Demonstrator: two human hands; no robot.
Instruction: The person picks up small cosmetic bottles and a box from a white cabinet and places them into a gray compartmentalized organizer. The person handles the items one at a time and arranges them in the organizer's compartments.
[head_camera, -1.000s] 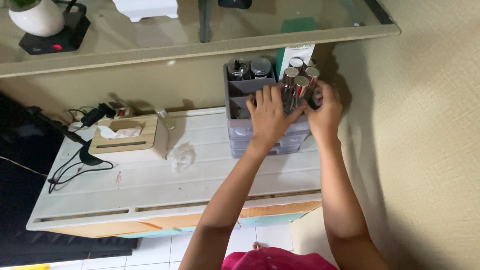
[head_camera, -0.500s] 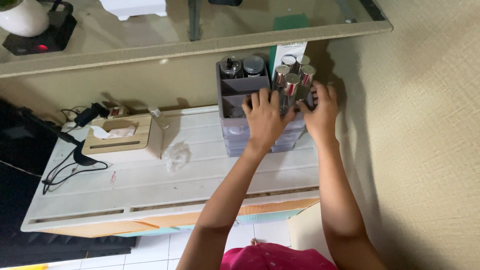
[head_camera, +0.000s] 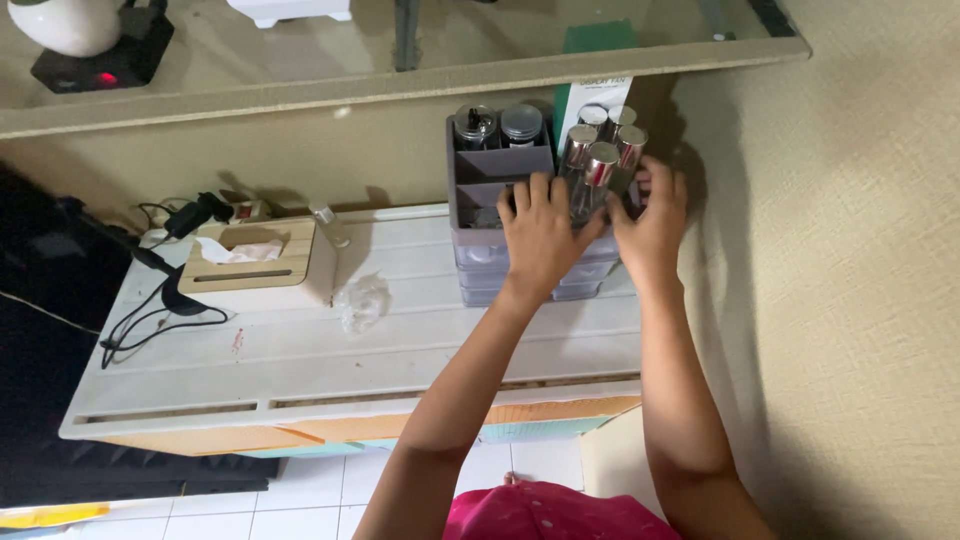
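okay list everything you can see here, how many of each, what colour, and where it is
Organiser: one, grey with clear drawers, right end of the table by the wall.
Tubes: about five, silver-capped, upright in the organiser's right part.
Jars: two, silver-lidded, in the organiser's back left compartments.
Carton: one, white and green, behind the tubes.
Table: one, white slatted top.
Tissue box: one, pale wood lid, left on the table.
Crumpled wrap: one, clear, mid-table.
Small bottle: one, clear, behind the tissue box.
Power strip and cables: black and white, table's left back edge.
Pot: one, white, on the glass shelf above.
Left hand: on the organiser's front.
Right hand: at the organiser's right side.
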